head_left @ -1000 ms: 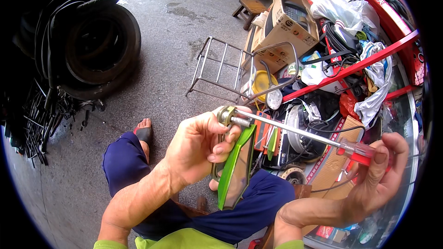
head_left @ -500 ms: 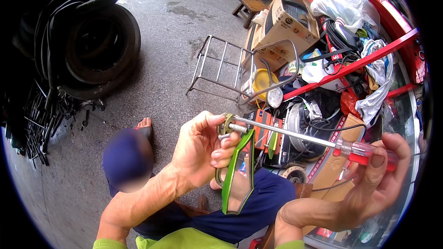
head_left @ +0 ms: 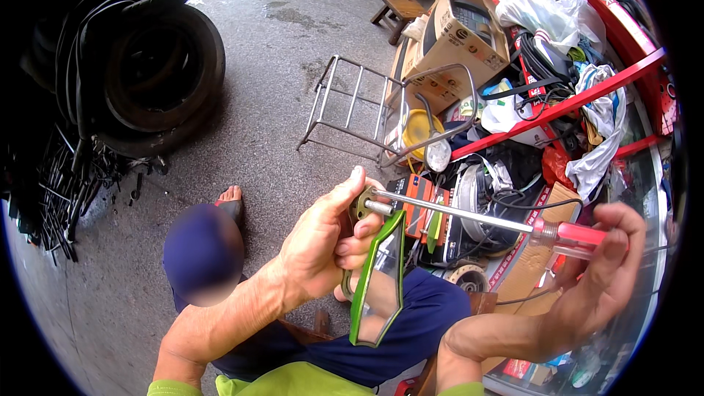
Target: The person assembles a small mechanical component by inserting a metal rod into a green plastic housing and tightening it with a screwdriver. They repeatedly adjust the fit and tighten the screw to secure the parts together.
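My left hand is closed around the mount of a green-framed rearview mirror, thumb raised along the top. A bolt sticks out of the round olive-coloured mount, and the mirror plate hangs below my fingers. My right hand holds a screwdriver by its clear red handle between thumb and fingers. The long metal shaft runs left to the mount, its tip at the mount's upper edge beside my left thumb. Whether the tip sits in a screw is too small to tell.
A metal rack stands on the floor ahead. To the right are a cardboard box, a red frame with bags and cables, and an orange-black box. Tyres are piled at left. A stool stands farther back.
The mirror has turned slightly, showing more of its glass. My left thumb has lifted off the mount, and my right fingers have shifted on the screwdriver's handle.
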Demonstrator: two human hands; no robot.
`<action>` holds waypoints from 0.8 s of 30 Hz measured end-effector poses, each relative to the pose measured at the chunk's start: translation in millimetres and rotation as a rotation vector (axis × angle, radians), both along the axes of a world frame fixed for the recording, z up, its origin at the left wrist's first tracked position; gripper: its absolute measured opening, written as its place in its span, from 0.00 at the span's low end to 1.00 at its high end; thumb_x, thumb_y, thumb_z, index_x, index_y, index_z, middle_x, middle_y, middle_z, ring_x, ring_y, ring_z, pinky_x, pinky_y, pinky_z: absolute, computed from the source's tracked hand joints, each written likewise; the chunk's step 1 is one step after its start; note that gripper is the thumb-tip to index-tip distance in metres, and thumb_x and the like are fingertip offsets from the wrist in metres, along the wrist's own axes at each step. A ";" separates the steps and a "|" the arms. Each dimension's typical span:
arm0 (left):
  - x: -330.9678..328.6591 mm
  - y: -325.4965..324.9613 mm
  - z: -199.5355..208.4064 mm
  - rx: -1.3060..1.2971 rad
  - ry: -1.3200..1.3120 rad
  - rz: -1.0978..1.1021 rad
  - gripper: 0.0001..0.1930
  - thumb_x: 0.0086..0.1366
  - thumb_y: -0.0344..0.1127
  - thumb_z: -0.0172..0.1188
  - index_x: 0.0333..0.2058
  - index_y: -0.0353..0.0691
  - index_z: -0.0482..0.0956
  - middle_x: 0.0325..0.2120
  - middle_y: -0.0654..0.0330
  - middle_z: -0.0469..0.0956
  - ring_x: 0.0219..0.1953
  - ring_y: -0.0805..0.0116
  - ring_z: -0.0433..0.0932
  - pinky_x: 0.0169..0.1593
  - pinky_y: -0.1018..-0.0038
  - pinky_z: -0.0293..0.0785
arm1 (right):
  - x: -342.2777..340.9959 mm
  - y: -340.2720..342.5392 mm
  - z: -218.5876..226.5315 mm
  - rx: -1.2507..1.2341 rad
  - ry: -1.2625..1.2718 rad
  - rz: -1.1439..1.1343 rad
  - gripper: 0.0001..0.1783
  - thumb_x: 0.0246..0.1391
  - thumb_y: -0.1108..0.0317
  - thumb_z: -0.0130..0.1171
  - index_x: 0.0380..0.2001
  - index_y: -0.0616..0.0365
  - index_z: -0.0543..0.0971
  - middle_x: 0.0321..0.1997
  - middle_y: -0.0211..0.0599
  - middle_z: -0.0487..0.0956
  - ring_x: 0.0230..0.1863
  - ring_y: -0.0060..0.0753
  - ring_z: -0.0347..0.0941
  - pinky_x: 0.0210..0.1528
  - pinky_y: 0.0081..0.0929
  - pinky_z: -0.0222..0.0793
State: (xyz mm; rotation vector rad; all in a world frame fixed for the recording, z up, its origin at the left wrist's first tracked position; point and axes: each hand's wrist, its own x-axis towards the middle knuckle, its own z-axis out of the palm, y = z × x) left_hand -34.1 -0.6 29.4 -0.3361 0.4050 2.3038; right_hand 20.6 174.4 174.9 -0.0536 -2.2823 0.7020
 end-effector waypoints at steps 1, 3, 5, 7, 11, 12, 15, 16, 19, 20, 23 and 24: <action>-0.1 -0.1 -0.9 -0.011 0.011 -0.008 0.17 0.67 0.54 0.45 0.29 0.46 0.67 0.15 0.71 0.62 0.11 0.85 0.48 0.14 0.85 0.43 | 2.1 4.1 0.0 -0.008 -0.016 0.024 0.18 0.58 0.58 0.49 0.38 0.65 0.69 0.25 0.34 0.69 0.17 0.15 0.62 0.17 0.10 0.52; -0.3 1.6 -3.4 -0.021 0.032 -0.023 0.17 0.67 0.54 0.45 0.30 0.47 0.67 0.15 0.71 0.62 0.11 0.85 0.48 0.14 0.85 0.42 | 4.6 8.8 0.9 -0.021 -0.049 0.066 0.15 0.57 0.59 0.49 0.35 0.63 0.68 0.23 0.33 0.69 0.16 0.15 0.61 0.16 0.10 0.50; 0.8 2.7 -5.5 -0.019 0.049 -0.031 0.17 0.67 0.54 0.45 0.32 0.47 0.68 0.15 0.72 0.62 0.11 0.84 0.47 0.14 0.84 0.41 | 0.6 6.1 -1.3 0.004 0.014 0.189 0.16 0.56 0.60 0.48 0.37 0.64 0.68 0.25 0.37 0.69 0.16 0.16 0.62 0.17 0.12 0.53; -1.1 1.4 -3.6 -0.032 0.031 -0.026 0.17 0.67 0.55 0.45 0.34 0.48 0.69 0.16 0.73 0.61 0.12 0.85 0.45 0.15 0.84 0.40 | -4.2 4.1 -4.2 -0.008 0.063 0.235 0.17 0.55 0.60 0.47 0.39 0.65 0.68 0.27 0.40 0.69 0.17 0.18 0.62 0.18 0.13 0.56; -2.1 -1.4 -2.4 -0.063 0.026 0.003 0.16 0.67 0.55 0.46 0.35 0.48 0.70 0.16 0.74 0.61 0.12 0.85 0.44 0.15 0.84 0.39 | -8.0 1.2 -3.1 -0.075 0.000 0.023 0.24 0.56 0.51 0.49 0.41 0.66 0.69 0.27 0.36 0.67 0.19 0.16 0.62 0.19 0.11 0.57; -2.4 -2.0 -3.0 -0.065 0.020 0.007 0.16 0.67 0.54 0.46 0.35 0.48 0.70 0.16 0.74 0.61 0.12 0.85 0.44 0.15 0.84 0.40 | -5.7 13.9 -2.0 -0.034 -0.043 -0.003 0.25 0.56 0.51 0.50 0.41 0.66 0.68 0.27 0.35 0.67 0.19 0.16 0.62 0.18 0.10 0.56; -2.6 -3.7 -3.6 -0.054 0.037 0.002 0.16 0.67 0.54 0.46 0.35 0.48 0.70 0.15 0.74 0.61 0.12 0.85 0.45 0.15 0.84 0.40 | -3.6 22.0 -1.3 0.006 -0.040 0.116 0.24 0.55 0.53 0.54 0.42 0.66 0.67 0.28 0.36 0.67 0.21 0.16 0.64 0.17 0.09 0.55; -2.7 -3.8 -3.5 -0.047 0.049 -0.004 0.16 0.67 0.54 0.46 0.35 0.47 0.70 0.15 0.73 0.61 0.12 0.85 0.45 0.15 0.84 0.40 | -3.3 19.3 -2.0 -0.008 -0.008 0.162 0.23 0.54 0.55 0.55 0.41 0.66 0.67 0.28 0.35 0.67 0.21 0.16 0.64 0.18 0.09 0.56; -3.0 -4.8 0.3 -0.049 0.038 0.006 0.16 0.67 0.53 0.45 0.33 0.47 0.70 0.15 0.73 0.61 0.11 0.85 0.46 0.14 0.84 0.40 | -7.0 8.8 -2.3 0.010 0.055 0.237 0.22 0.51 0.57 0.58 0.40 0.65 0.67 0.27 0.35 0.68 0.20 0.16 0.64 0.20 0.10 0.59; -3.0 -4.7 1.2 -0.061 0.041 0.006 0.17 0.67 0.53 0.45 0.33 0.46 0.70 0.15 0.73 0.61 0.11 0.85 0.46 0.14 0.84 0.40 | -7.4 9.3 -1.3 0.071 0.052 0.243 0.24 0.53 0.53 0.56 0.41 0.65 0.67 0.28 0.36 0.68 0.21 0.18 0.66 0.21 0.10 0.60; -2.8 -3.9 1.5 -0.081 0.043 0.005 0.17 0.68 0.53 0.45 0.33 0.46 0.70 0.15 0.73 0.61 0.11 0.85 0.46 0.14 0.84 0.41 | -8.6 1.2 -4.8 0.010 0.056 0.218 0.26 0.55 0.51 0.55 0.42 0.65 0.67 0.28 0.36 0.68 0.21 0.18 0.66 0.21 0.09 0.59; -2.4 -3.4 -0.1 -0.077 0.036 0.006 0.17 0.68 0.53 0.45 0.33 0.46 0.70 0.14 0.73 0.61 0.11 0.85 0.46 0.14 0.84 0.41 | -7.2 1.1 -4.4 -0.019 0.013 0.142 0.25 0.57 0.50 0.52 0.42 0.65 0.68 0.27 0.36 0.68 0.19 0.16 0.64 0.20 0.08 0.56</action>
